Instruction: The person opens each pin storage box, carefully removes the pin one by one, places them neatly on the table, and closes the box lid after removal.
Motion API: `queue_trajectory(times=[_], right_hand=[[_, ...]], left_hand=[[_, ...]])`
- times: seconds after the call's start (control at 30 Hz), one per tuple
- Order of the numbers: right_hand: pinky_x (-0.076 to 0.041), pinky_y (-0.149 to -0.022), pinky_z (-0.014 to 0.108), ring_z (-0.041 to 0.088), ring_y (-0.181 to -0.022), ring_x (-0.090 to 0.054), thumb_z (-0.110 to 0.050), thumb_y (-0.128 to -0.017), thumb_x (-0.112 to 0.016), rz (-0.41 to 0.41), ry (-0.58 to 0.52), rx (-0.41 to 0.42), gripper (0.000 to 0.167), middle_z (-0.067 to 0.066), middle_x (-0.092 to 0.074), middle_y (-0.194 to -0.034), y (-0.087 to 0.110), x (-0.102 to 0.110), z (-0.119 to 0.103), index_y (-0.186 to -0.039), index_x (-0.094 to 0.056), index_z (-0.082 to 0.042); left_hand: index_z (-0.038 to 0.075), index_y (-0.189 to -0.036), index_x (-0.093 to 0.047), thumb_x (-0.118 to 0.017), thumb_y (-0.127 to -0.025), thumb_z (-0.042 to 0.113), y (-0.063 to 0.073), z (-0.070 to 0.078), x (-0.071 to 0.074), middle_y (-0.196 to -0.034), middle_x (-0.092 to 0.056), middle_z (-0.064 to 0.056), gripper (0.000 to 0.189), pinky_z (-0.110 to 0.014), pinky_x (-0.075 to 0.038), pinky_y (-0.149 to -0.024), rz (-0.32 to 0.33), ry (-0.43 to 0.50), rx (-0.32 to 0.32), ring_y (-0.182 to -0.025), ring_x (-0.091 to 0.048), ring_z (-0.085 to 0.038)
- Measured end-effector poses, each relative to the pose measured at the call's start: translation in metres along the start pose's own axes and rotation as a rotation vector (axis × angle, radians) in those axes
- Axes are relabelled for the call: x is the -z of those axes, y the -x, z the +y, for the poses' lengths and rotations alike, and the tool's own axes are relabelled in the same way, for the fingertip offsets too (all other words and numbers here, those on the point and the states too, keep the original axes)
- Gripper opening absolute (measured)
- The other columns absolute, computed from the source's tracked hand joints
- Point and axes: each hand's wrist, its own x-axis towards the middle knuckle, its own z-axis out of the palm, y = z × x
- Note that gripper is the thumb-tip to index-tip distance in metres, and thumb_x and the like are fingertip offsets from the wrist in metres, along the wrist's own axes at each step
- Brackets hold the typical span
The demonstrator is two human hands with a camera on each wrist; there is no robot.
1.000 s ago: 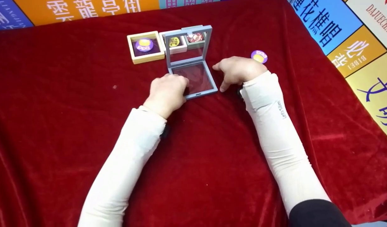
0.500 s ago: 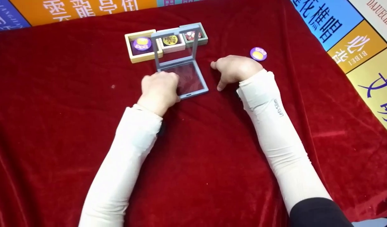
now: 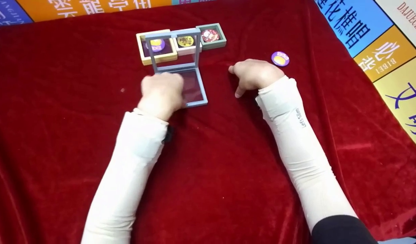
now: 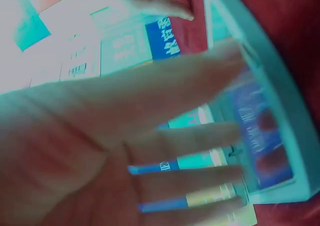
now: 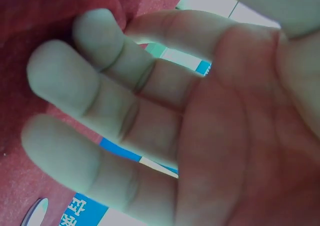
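Note:
A grey-blue hinged display frame (image 3: 202, 88) with clear film stands opened, its lid upright and its base flat on the red cloth. My left hand (image 3: 161, 93) grips the left side of the base; in the left wrist view the thumb (image 4: 215, 68) reaches the frame's edge near a notch. The fingertips meet the frame further along. To the right, my right hand (image 3: 257, 74) rests on the cloth with loosely bent, spread fingers and holds nothing. Beyond its wrist lies a round purple and yellow badge (image 3: 280, 59).
Behind the opened lid stand a yellow box frame (image 3: 140, 49), a white one (image 3: 189, 52) and a green one (image 3: 214, 44), each with a round badge inside. Printed boards edge the red cloth (image 3: 208, 169) at the back (image 3: 92, 7) and right (image 3: 343, 20).
My left hand has slid the opened frame leftward over the cloth, so its lid now overlaps the yellow box in the head view. The right hand stays in place.

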Motion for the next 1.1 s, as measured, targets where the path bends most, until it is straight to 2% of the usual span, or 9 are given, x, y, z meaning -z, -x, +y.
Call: queue_trajectory(times=[0.17, 0.23, 0.37, 0.53, 0.63, 0.77, 0.93, 1.0, 1.1], right_hand=[[-0.043, -0.097, 0.046, 0.031, -0.106, -0.055, -0.022, -0.074, -0.077, 0.003, -0.003, 0.004, 0.057, 0.017, -0.061, -0.117, 0.0, 0.0, 0.001, -0.125, -0.056, -0.007], [-0.043, -0.096, 0.047, 0.032, -0.106, -0.055, -0.022, -0.074, -0.078, -0.003, -0.008, -0.003, 0.057, 0.018, -0.061, -0.116, 0.001, 0.0, 0.002, -0.125, -0.056, -0.007], [-0.042, -0.097, 0.048, 0.032, -0.108, -0.054, -0.022, -0.074, -0.078, -0.006, -0.019, -0.018, 0.059, 0.018, -0.061, -0.119, 0.0, 0.001, 0.003, -0.127, -0.055, -0.007], [-0.041, -0.1, 0.048, 0.033, -0.114, -0.053, -0.021, -0.074, -0.078, -0.007, -0.029, -0.016, 0.065, 0.019, -0.057, -0.129, -0.002, 0.003, 0.001, -0.132, -0.052, -0.006], [-0.041, -0.1, 0.048, 0.032, -0.113, -0.054, -0.021, -0.074, -0.078, -0.008, -0.033, -0.016, 0.064, 0.018, -0.058, -0.127, -0.002, 0.003, 0.0, -0.131, -0.053, -0.006], [-0.042, -0.098, 0.047, 0.031, -0.11, -0.054, -0.021, -0.074, -0.078, -0.004, -0.037, -0.019, 0.061, 0.017, -0.06, -0.121, -0.002, 0.002, 0.0, -0.128, -0.055, -0.008], [-0.04, -0.102, 0.047, 0.03, -0.114, -0.052, -0.021, -0.074, -0.078, -0.005, -0.059, -0.029, 0.067, 0.016, -0.057, -0.128, -0.001, 0.002, 0.0, -0.134, -0.051, -0.008], [-0.039, -0.103, 0.046, 0.03, -0.118, -0.051, -0.02, -0.074, -0.078, -0.006, -0.065, -0.032, 0.07, 0.016, -0.055, -0.133, -0.002, 0.001, 0.0, -0.136, -0.049, -0.007], [-0.038, -0.105, 0.046, 0.031, -0.121, -0.05, -0.02, -0.074, -0.078, -0.008, -0.065, -0.03, 0.073, 0.017, -0.053, -0.136, -0.002, 0.001, 0.0, -0.138, -0.047, -0.007]], left_hand=[[0.02, -0.137, -0.049, -0.064, -0.088, 0.038, -0.01, 0.014, -0.016, -0.151, -0.034, -0.019, 0.054, -0.056, -0.039, -0.103, 0.123, -0.021, -0.215, -0.137, -0.036, -0.038], [0.024, -0.143, -0.042, -0.061, -0.091, 0.035, -0.014, 0.02, -0.021, -0.157, -0.021, -0.018, 0.056, -0.056, -0.035, -0.107, 0.123, -0.028, -0.303, -0.144, -0.025, -0.038], [0.025, -0.138, -0.051, -0.059, -0.093, 0.027, -0.018, 0.024, -0.027, -0.158, -0.023, -0.014, 0.045, -0.052, -0.031, -0.112, 0.079, -0.045, -0.404, -0.146, -0.022, -0.033], [0.021, -0.142, -0.045, -0.058, -0.094, 0.024, -0.022, 0.019, -0.027, -0.159, -0.018, -0.012, 0.049, -0.043, -0.025, -0.118, -0.05, 0.019, -0.34, -0.149, -0.016, -0.027], [0.018, -0.14, -0.047, -0.058, -0.094, 0.022, -0.022, 0.015, -0.026, -0.158, -0.018, -0.015, 0.048, -0.04, -0.027, -0.117, -0.062, 0.048, -0.336, -0.148, -0.018, -0.028], [0.018, -0.129, -0.059, -0.063, -0.091, 0.026, -0.019, 0.01, -0.023, -0.155, -0.027, -0.018, 0.039, -0.043, -0.039, -0.108, -0.027, 0.087, -0.318, -0.139, -0.039, -0.029], [0.022, -0.108, -0.071, -0.064, -0.088, 0.04, -0.015, 0.005, -0.018, -0.126, -0.063, -0.01, 0.028, -0.051, -0.048, -0.089, 0.044, 0.118, -0.148, -0.115, -0.06, -0.03], [0.02, -0.1, -0.072, -0.065, -0.088, 0.037, -0.014, 0.004, -0.017, -0.116, -0.066, -0.009, 0.022, -0.052, -0.049, -0.086, 0.065, 0.108, -0.087, -0.109, -0.062, -0.031], [0.014, -0.101, -0.069, -0.066, -0.087, 0.028, -0.014, 0.003, -0.016, -0.117, -0.062, -0.011, 0.02, -0.052, -0.049, -0.085, 0.09, 0.092, -0.031, -0.108, -0.062, -0.034]])
